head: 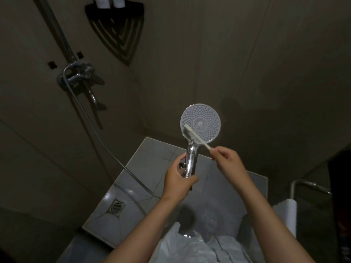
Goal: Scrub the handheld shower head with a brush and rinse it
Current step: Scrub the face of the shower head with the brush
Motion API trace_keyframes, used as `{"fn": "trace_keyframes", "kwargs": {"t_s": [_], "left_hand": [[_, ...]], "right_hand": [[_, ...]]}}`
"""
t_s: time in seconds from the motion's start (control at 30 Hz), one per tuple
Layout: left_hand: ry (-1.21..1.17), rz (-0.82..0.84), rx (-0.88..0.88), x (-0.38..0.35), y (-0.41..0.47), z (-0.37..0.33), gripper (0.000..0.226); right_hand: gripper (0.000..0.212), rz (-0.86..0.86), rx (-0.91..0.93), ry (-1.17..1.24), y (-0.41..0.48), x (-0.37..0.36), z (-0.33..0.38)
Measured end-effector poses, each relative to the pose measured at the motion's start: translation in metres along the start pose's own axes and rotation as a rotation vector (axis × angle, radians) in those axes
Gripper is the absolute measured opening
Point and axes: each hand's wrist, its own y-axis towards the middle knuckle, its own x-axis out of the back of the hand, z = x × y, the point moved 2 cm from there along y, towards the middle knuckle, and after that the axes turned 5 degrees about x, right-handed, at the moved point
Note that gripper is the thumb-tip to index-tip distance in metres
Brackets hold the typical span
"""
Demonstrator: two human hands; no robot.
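Brush (195,136) in right hand (227,158) touches shower head (201,124), gripped by left hand (178,180).

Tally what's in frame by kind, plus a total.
shower head: 1
brush: 1
hands: 2 (left hand, right hand)
hose: 1
mixer tap: 1
corner shelf: 1
floor drain: 1
total: 8

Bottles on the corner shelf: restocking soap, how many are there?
2. One bottle on the corner shelf, left; another beside it, right; tops cropped, others may be hidden.
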Motion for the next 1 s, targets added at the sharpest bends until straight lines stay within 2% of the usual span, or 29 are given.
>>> {"fn": "trace_keyframes", "kwargs": {"t_s": [0.07, 0.13, 0.33, 0.6, 0.67, 0.73, 0.8, 1.0], "left_hand": [[-0.008, -0.003, 0.001, -0.001, 0.000, -0.001, 0.067], [-0.003, -0.006, 0.002, -0.001, 0.001, -0.001, 0.067], [0.041, 0.001, -0.022, -0.003, 0.000, -0.002, 0.067], [0.036, -0.007, -0.008, 0.000, 0.001, -0.001, 0.064], [0.028, -0.008, -0.007, -0.001, 0.002, -0.001, 0.064], [0.017, -0.004, -0.002, -0.001, 0.002, -0.001, 0.065], [0.015, 0.000, 0.006, -0.002, 0.001, -0.001, 0.066], [0.074, 0.012, -0.026, -0.006, 0.002, 0.000, 0.066]], "right_hand": [[0.036, -0.105, 0.010, 0.008, 0.002, 0.006, 0.002], [0.036, -0.135, 0.013, -0.042, 0.002, 0.009, 0.003], [0.036, 0.029, -0.010, -0.030, -0.003, -0.012, -0.003], [0.037, 0.112, -0.030, 0.004, -0.002, -0.015, 0.001], [0.036, 0.057, -0.038, 0.056, -0.004, -0.013, -0.001], [0.036, -0.081, -0.027, 0.089, -0.005, -0.010, -0.001], [0.034, -0.155, -0.016, 0.016, -0.005, -0.008, 0.000], [0.037, -0.122, -0.036, -0.062, -0.005, -0.016, 0.003]]}}
